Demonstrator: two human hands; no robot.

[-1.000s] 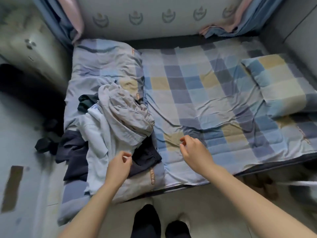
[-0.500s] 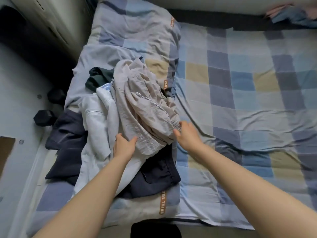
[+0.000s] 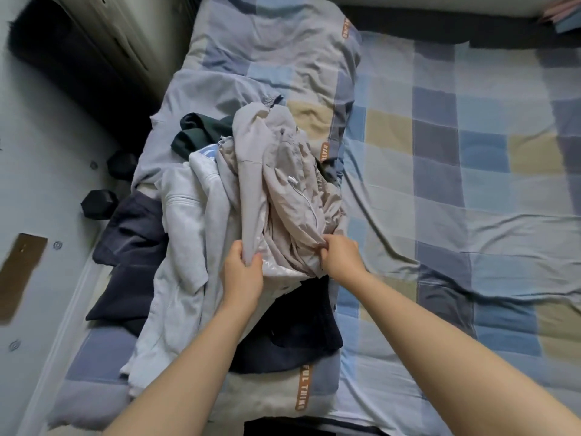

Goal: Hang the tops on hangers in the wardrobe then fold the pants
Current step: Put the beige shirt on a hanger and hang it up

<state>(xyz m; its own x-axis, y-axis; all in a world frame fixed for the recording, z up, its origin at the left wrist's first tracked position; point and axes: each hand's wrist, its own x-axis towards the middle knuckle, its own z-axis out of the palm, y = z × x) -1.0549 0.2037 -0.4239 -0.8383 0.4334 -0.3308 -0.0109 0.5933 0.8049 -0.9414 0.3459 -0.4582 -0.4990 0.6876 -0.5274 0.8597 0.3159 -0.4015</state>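
A pile of clothes lies on a folded duvet at the left side of the bed. On top is a beige zip jacket (image 3: 283,190). My left hand (image 3: 242,275) grips its near left edge and my right hand (image 3: 341,256) pinches its near right hem. Under it are a light grey top (image 3: 185,247), a dark navy garment (image 3: 289,328), another navy piece (image 3: 132,243) at the left and a dark green garment (image 3: 201,130) at the back.
The folded checked duvet (image 3: 267,58) lies under the pile. A checked bed sheet (image 3: 471,184) spreads to the right. On the floor at left stand two dark objects (image 3: 97,204) beside a white cabinet (image 3: 125,33).
Both hands went from reaching at the pile to closing on the beige jacket's near edge. The view has moved closer over the pile.
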